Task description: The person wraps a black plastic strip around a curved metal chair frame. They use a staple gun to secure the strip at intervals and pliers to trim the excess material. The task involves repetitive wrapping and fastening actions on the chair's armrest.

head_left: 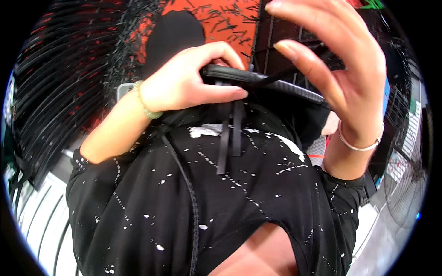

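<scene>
My left hand [182, 83] is closed around one end of a black curved bar [230, 73], thumb below and fingers bent over the top. The bar runs rightward into a ribbed, woven-looking band [299, 89]. Two flat black strips [223, 142] hang from it over my shirt front. My right hand [345, 60] is raised at the upper right, thumb and fingers spread apart. A dark strip [281, 73] slants up from the bar and passes behind that thumb; whether the other fingers touch it is hidden.
Black strands [60, 83] in a large bundle fill the left side. Short black offcuts lie scattered over an orange-red surface [225, 27] ahead, beside a rounded black shape [175, 39]. A round fan [405, 179] stands at the right.
</scene>
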A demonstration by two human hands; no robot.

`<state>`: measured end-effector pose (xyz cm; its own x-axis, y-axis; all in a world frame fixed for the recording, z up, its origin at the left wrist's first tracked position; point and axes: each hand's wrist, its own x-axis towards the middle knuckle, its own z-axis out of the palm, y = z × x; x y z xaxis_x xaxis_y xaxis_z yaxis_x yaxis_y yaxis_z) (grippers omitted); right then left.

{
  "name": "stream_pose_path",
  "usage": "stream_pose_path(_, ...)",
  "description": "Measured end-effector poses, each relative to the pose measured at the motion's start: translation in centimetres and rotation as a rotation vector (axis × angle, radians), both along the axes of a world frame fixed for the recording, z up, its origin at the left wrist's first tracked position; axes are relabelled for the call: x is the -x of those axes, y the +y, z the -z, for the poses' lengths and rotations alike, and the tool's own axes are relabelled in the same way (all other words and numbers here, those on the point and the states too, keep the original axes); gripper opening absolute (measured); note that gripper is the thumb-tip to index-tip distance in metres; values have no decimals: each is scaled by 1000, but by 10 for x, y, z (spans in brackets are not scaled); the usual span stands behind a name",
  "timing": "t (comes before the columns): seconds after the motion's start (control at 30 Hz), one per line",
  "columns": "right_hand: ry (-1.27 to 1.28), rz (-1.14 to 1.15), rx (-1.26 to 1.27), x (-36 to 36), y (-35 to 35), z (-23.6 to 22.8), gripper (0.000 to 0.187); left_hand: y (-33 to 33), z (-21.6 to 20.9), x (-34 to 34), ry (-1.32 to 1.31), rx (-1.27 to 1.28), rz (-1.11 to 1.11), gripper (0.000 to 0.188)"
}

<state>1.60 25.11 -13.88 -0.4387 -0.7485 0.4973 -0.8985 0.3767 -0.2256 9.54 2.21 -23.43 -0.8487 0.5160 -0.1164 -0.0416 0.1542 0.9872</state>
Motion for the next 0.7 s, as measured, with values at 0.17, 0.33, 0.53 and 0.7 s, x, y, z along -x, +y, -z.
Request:
stream_pose_path(0.17, 199, -50, -94, -10, 17, 13, 22, 1, -11, -5, -95, 35, -27, 33)
stream_pose_path(0.33, 484, 15, -167, 3, 35, 28, 24, 5, -4, -1, -139, -9, -49, 34)
stream_pose_path(0.53, 271, 52, 55, 10, 21, 52, 20, 1, -6, -9, -116, -30, -68, 35)
stream_pose_path(0.7, -31, 251, -69, 6, 4, 59, 14, 1, -10, -10, -65, 50, -77, 37)
